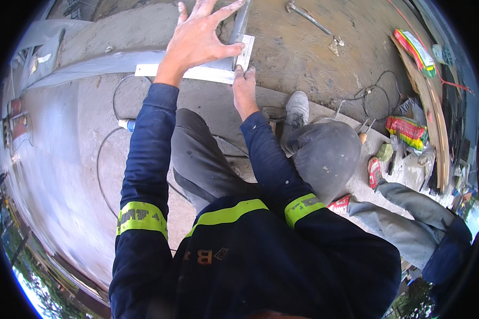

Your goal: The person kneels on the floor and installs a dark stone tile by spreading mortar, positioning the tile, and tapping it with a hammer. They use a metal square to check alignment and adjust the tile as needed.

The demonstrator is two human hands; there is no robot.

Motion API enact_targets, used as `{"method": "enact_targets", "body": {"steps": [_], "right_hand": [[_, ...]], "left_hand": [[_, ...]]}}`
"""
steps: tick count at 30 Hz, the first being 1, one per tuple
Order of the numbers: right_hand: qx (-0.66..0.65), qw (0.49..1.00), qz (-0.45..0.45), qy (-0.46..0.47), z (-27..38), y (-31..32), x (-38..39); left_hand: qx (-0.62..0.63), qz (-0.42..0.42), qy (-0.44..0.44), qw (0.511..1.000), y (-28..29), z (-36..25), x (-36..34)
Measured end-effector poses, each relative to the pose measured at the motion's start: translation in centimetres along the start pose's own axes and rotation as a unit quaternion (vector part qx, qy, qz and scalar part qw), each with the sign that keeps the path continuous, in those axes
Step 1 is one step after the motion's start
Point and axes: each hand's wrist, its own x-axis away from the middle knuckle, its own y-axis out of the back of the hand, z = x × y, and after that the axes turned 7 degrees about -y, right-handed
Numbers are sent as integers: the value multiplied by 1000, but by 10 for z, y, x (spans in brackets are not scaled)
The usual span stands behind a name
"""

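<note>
A pale metal carpenter's square point(197, 73) lies with its long leg along the edge of a grey slab point(98, 65) and its short leg pointing away from me. My right hand point(244, 91) pinches the square close to its corner, fingertips on the metal. Above the long leg, my left hand point(196, 45) is spread wide, its thumb reaching to the short leg; whether the thumb presses on it I cannot tell. A narrow grey metal edge point(241, 22) runs away from me beside the left fingertips, meeting the square near its corner.
A hammer point(314, 22) lies on the muddy ground ahead. Colourful bags point(407, 131) and wooden boards point(436, 117) stand at the right. Another person's legs point(396, 226) are at lower right. A dark cable point(99, 170) loops across the floor on my left.
</note>
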Motion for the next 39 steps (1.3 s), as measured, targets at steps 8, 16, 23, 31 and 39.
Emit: {"method": "enact_targets", "body": {"steps": [8,16,23,31,39], "right_hand": [[-18,998,34,-47,-13,4,-13],[14,999,-29,12,-36,-1,-32],[-25,999,11,-22,-28,-1,-23],[51,998,-44,2,-34,-4,-29],[78,997,-23,-7,-4,-6,-14]], "left_hand": [[-20,4,-14,1000,-2,8,3],[-27,-25,88,995,-23,-42,-12],[-34,-76,119,989,-17,-47,-4],[-29,-66,62,995,-41,-16,-12],[-42,-50,54,996,-51,-2,-11]]}}
